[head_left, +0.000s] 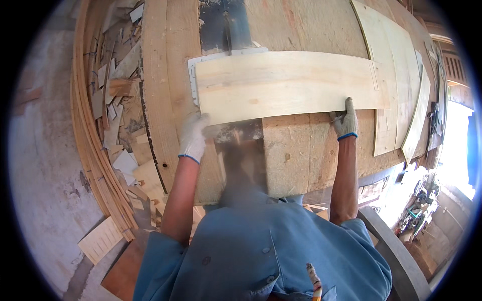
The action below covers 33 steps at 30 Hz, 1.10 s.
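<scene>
A long pale plywood strip (286,83) lies across the wooden workbench, its lower edge toward me. My right hand (346,121), in a white glove with a blue cuff, grips that edge near the right end, thumb on top and fingers tucked beneath. At the strip's lower left corner is my gloved left hand (193,135); its fingers are blurred, and whether they close on the wood is unclear. A white angled edge piece (192,80) shows along the strip's left end and upper side. Beneath the strip runs a dark metal band (226,25) set into the bench.
More thin plywood sheets (394,75) overlap on the bench's right side. Long bent wooden strips (93,165) and a heap of offcuts (120,95) border the left. Beyond the bench at right sits cluttered equipment (419,205). A grey beam (396,251) stands beside my right side.
</scene>
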Each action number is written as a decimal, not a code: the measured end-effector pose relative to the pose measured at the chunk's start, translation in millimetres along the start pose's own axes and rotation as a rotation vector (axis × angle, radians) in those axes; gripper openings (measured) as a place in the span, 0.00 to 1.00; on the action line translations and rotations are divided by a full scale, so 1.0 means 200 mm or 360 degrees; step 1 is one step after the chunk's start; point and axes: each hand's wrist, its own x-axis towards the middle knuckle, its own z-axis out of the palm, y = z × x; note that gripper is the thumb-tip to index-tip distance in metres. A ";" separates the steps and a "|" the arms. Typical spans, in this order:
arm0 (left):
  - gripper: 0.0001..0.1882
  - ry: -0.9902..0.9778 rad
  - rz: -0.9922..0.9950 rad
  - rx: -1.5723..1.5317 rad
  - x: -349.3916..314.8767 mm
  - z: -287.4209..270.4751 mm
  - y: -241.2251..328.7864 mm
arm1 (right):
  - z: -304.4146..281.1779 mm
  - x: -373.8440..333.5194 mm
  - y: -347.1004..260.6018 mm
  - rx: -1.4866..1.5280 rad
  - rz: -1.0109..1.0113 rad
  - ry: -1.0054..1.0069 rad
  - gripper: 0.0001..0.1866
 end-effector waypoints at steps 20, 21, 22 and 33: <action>0.13 0.0054 0.0049 0.0009 0.13 0.00 0.13 | 0.10 0.07 0.02 0.0200 0.0050 -0.0066 0.14; 0.14 0.0042 0.0044 0.0019 0.16 -0.01 0.13 | 0.10 0.09 0.02 0.0216 0.0025 -0.0064 0.14; 0.14 0.0032 0.0037 0.0033 0.17 -0.02 0.14 | 0.11 0.10 0.02 0.0225 0.0029 -0.0069 0.13; 0.15 0.0076 0.0082 0.0109 0.21 0.04 0.21 | 0.25 0.15 0.00 0.0119 -0.0019 -0.0060 0.13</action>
